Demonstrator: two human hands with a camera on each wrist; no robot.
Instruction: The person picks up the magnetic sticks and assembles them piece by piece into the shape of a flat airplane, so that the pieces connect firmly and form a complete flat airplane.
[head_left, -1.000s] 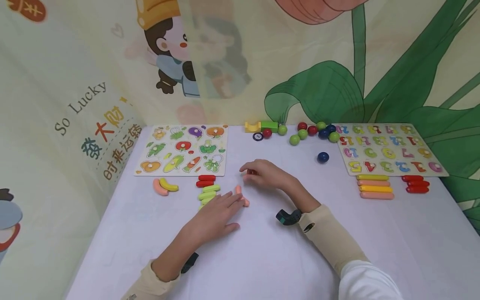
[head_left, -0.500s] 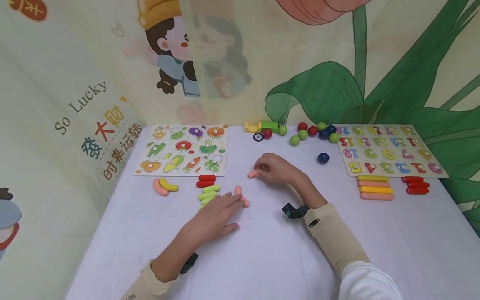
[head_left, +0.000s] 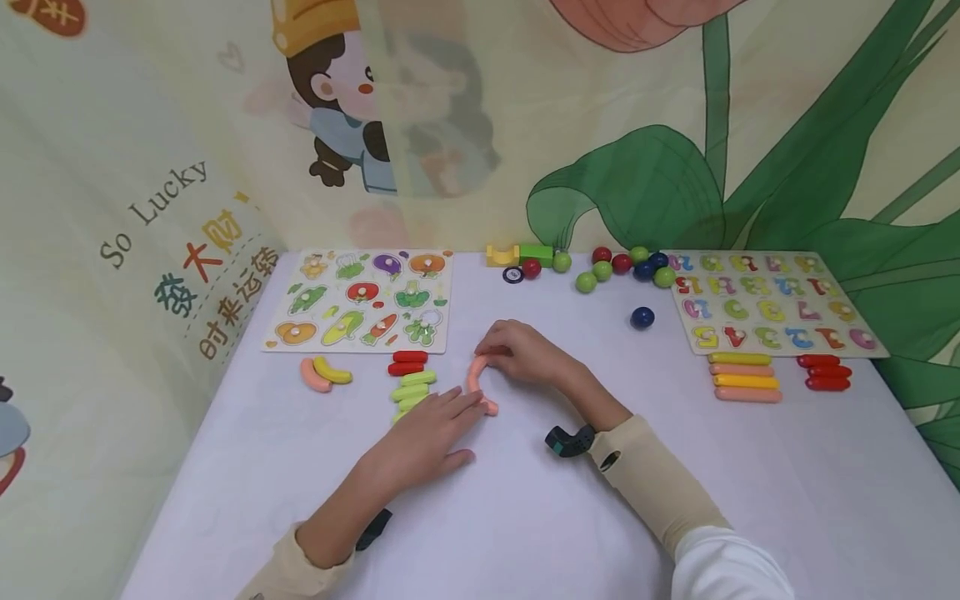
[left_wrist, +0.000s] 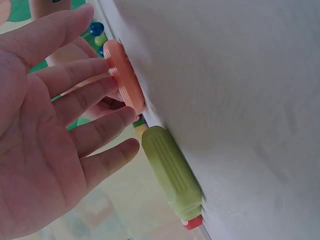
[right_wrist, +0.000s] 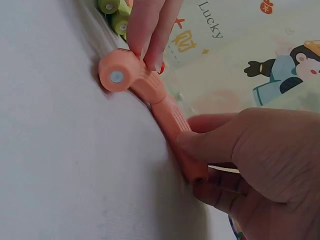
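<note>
Pink magnetic rods (head_left: 475, 379) form a hooked chain in the middle of the table; a grey magnet disc shows on one end in the right wrist view. My right hand (head_left: 528, 354) pinches the far piece, a pink rod (right_wrist: 172, 120), between thumb and fingers. Straight fingers of my left hand (head_left: 431, 437) touch the near pink piece (right_wrist: 122, 72), partly hiding it. Light green rods (head_left: 414, 390) lie by the left fingertips, with red rods (head_left: 408, 362) just behind them.
A vegetable puzzle board (head_left: 360, 300) lies back left, a number board (head_left: 772, 300) back right. Several coloured balls (head_left: 621, 263) and blocks (head_left: 536, 255) sit along the back. Pink and yellow curved pieces (head_left: 316, 375) lie left; long yellow and pink rods (head_left: 746, 382) and red rods (head_left: 828, 383) lie right.
My right hand first drew back to the right with a pink rod, then moved left and brought it against the pink pieces at my left fingertips. My left hand has stayed in place.
</note>
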